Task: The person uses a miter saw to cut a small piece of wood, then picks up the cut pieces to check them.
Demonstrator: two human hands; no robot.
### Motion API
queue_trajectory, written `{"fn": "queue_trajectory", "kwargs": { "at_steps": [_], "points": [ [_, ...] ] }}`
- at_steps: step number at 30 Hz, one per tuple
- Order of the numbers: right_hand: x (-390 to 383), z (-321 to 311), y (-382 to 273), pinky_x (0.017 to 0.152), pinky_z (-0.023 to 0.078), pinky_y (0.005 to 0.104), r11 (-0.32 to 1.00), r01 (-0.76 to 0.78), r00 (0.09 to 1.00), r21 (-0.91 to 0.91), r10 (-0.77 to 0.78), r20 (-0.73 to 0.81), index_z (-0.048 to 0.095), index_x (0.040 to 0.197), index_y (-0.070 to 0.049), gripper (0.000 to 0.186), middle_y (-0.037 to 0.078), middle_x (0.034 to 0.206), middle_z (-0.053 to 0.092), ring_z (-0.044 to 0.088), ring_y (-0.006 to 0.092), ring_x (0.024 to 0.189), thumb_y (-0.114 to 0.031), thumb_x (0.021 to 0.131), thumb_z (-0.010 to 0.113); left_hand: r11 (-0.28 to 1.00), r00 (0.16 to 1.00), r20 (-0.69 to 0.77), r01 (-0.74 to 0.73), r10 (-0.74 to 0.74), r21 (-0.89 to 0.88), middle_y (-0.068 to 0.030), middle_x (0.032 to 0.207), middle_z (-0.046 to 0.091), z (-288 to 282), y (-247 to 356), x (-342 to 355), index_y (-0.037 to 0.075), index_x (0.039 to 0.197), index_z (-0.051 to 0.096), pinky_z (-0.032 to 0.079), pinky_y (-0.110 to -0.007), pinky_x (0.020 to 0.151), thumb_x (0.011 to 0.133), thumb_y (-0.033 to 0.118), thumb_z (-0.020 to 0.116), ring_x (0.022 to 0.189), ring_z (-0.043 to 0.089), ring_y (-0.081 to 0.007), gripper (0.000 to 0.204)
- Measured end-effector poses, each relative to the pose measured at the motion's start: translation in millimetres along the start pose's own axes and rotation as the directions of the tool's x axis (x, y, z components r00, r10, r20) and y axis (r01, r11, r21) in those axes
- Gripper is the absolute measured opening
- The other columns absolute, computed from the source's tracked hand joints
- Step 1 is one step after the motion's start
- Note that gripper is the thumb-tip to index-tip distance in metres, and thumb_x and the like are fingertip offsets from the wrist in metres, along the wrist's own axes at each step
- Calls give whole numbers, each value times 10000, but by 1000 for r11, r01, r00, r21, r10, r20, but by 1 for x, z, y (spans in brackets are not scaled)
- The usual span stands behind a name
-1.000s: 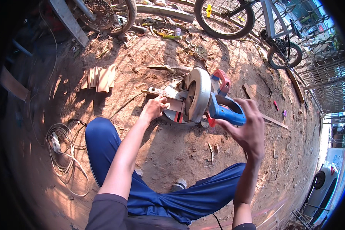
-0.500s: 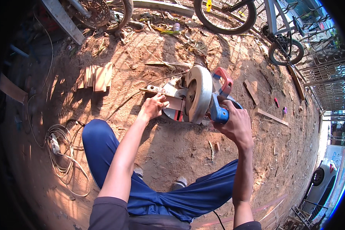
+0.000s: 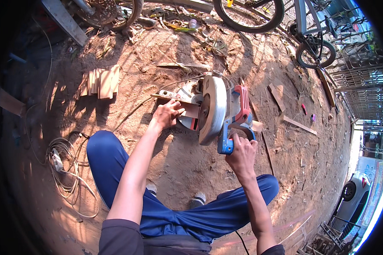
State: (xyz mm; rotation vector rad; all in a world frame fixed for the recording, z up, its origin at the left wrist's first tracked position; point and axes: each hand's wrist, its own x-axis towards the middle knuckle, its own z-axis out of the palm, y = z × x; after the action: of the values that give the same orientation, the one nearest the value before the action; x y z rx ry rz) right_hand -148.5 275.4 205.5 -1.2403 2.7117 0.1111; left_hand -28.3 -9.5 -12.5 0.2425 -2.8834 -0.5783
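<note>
A miter saw with a round pale blade guard, a red motor housing and a blue handle stands on the dirt before my knees. My right hand is wrapped round the blue handle. On the saw's base, my left hand presses its fingers onto a short flat wooden piece. That piece lies along the metal fence, its right end close to the guard. The guard hides most of the blade and where it meets the wood.
Several cut wooden slats lie stacked at the left. A coiled cord with a white socket block is beside my left knee. Wood strips lie to the right. Bicycles stand at the back.
The saw's handle and guard have swung toward me and slightly left, my right hand moving with them. More of the red housing shows. My left hand stays on the wooden piece.
</note>
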Motion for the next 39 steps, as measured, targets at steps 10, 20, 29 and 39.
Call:
{"fn": "queue_trajectory", "kwargs": {
  "at_steps": [10, 20, 29, 39],
  "points": [
    [-11, 38, 5, 850, 402, 431, 998, 50, 984, 37, -43, -172, 645, 1051, -78, 407, 120, 825, 662, 650, 288, 825, -101, 651, 714, 999, 998, 48, 28, -29, 29, 20, 1297, 625, -3, 3, -1, 284, 1254, 692, 642, -337, 807, 574, 162, 880, 1197, 590, -174, 716],
    [-14, 49, 5, 822, 402, 422, 997, 63, 972, 38, -53, -229, 658, 1072, -66, 372, 134, 801, 667, 657, 287, 803, -139, 710, 707, 980, 977, 124, 184, -175, -70, -6, 1366, 612, -19, 17, -3, 253, 1242, 725, 619, -309, 917, 613, 98, 881, 1187, 619, -182, 666],
    [-13, 47, 5, 849, 405, 420, 996, 66, 962, 66, -46, -269, 675, 1009, -82, 370, 117, 801, 663, 650, 284, 784, -101, 643, 719, 978, 984, 179, -28, -10, 205, -4, 1391, 592, -15, 13, -2, 242, 1319, 665, 608, -315, 906, 659, 206, 895, 1295, 543, -185, 700],
    [-12, 41, 6, 839, 404, 415, 994, 76, 964, 77, -54, -262, 664, 989, -83, 332, 128, 776, 668, 659, 297, 758, -101, 660, 707, 959, 990, 136, -77, 41, 273, 25, 1321, 630, -13, 11, -3, 245, 1302, 676, 616, -292, 847, 789, 115, 741, 1227, 573, -144, 533]
  ]
}}
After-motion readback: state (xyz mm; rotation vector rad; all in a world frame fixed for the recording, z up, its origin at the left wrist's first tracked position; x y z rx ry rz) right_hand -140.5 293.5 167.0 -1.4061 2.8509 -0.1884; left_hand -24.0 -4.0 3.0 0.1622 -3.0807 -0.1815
